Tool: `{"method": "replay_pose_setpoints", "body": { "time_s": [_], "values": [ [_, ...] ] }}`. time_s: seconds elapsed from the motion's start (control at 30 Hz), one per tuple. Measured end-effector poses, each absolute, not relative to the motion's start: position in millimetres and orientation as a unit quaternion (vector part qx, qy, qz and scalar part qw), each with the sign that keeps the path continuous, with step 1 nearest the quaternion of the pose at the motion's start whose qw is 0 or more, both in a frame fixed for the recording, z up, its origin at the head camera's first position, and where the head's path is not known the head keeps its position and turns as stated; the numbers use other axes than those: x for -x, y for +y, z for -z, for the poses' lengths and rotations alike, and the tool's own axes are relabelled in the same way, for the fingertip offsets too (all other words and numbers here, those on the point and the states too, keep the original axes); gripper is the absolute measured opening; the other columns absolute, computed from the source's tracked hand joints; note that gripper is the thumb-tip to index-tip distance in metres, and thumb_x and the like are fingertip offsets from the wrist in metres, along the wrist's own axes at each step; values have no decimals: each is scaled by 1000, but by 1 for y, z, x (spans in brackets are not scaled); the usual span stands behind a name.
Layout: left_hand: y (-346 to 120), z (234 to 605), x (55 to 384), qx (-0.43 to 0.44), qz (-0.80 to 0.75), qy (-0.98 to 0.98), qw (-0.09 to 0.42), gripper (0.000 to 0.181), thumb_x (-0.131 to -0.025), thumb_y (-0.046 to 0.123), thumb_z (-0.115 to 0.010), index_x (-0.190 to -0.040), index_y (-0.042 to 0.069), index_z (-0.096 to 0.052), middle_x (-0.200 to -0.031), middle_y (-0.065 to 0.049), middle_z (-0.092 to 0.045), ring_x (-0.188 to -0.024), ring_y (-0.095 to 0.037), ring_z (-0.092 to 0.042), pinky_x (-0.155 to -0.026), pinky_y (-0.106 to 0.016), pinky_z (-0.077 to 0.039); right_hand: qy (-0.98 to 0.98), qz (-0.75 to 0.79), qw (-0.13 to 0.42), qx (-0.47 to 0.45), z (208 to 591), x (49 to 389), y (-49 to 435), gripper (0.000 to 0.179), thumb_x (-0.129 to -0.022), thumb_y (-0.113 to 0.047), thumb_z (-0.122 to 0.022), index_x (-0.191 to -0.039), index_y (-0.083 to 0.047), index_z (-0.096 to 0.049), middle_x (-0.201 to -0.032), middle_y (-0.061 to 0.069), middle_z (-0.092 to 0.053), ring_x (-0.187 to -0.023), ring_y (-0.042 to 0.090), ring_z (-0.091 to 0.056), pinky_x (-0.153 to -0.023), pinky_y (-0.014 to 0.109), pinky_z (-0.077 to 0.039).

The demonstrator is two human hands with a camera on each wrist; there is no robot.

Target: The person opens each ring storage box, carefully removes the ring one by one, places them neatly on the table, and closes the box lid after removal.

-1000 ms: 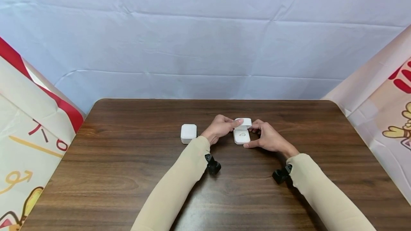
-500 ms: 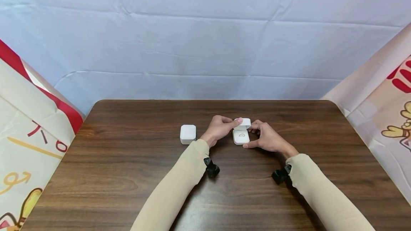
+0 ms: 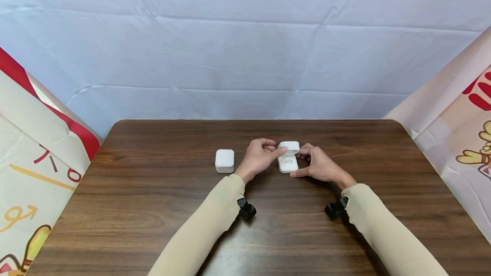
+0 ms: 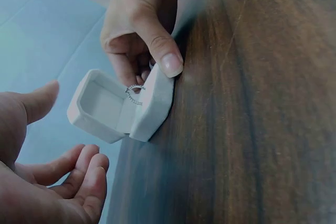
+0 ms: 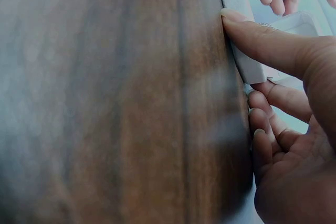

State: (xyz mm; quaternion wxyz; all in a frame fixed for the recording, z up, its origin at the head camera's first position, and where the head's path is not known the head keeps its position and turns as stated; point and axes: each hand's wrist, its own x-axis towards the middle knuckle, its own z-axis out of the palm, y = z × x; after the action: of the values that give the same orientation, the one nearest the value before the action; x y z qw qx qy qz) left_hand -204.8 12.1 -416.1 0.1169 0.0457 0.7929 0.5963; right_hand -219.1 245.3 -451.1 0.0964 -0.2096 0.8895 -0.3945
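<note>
A white ring box (image 3: 287,168) stands on the table with its lid (image 4: 102,106) raised. In its slot sits a silver ring (image 4: 137,102) with small bright stones, upright. My right hand (image 3: 323,166) grips the box base from the right, the thumb (image 5: 262,40) at the front and curled fingers at the back. To the left of the box is my left hand (image 3: 258,157); its thumb and loosely bent fingers stand apart with a gap between them and the lid in the left wrist view. A second white box (image 3: 224,160), closed, rests further left.
Everything stands on a dark brown wooden table (image 3: 153,208). A pale cloth backdrop (image 3: 245,54) hangs behind its far edge, with printed cloths at both sides. Black wrist cameras (image 3: 247,210) are strapped on both sleeves.
My left hand has let go of the raised lid and drawn back slightly to the left, its fingers spreading. The right hand and the ring box have stayed in place.
</note>
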Motion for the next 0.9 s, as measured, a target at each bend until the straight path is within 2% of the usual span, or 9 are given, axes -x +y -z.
{"method": "replay_pose_setpoints", "body": {
  "time_s": [0.23, 0.47, 0.67, 0.9],
  "values": [
    [9, 416, 195, -64, -578, 811, 70, 36, -92, 23, -78, -116, -2, -69, -107, -13, -69, -94, -20, -64, -82, -31, -52, 888, 397, 98, 210, 451, 218, 246, 49, -75, -20, -93, -116, -4, -72, -100, 11, -55, -90, 25, -48, -76, 34, -40],
    [14, 423, 190, -99, -538, 837, 20, 20, -89, 16, -80, -102, 2, -76, -88, -2, -72, -80, -14, -66, -73, -25, -52, 888, 397, 99, 210, 451, 218, 245, 48, -75, -20, -93, -115, -4, -72, -100, 11, -54, -89, 25, -47, -75, 33, -40],
    [21, 427, 187, -120, -509, 852, 24, 15, -88, 15, -81, -99, 5, -77, -83, 3, -71, -74, -5, -64, -70, -19, -51, 890, 393, 98, 209, 451, 217, 245, 47, -75, -21, -93, -114, -4, -72, -99, 11, -54, -89, 24, -47, -75, 32, -40],
    [30, 429, 188, -126, -488, 863, 23, 13, -87, 14, -82, -95, 6, -78, -81, 3, -71, -71, -3, -63, -71, -18, -50, 888, 397, 97, 210, 450, 218, 245, 47, -76, -21, -93, -114, -5, -72, -101, 11, -54, -90, 24, -48, -77, 33, -40]
  ]
}}
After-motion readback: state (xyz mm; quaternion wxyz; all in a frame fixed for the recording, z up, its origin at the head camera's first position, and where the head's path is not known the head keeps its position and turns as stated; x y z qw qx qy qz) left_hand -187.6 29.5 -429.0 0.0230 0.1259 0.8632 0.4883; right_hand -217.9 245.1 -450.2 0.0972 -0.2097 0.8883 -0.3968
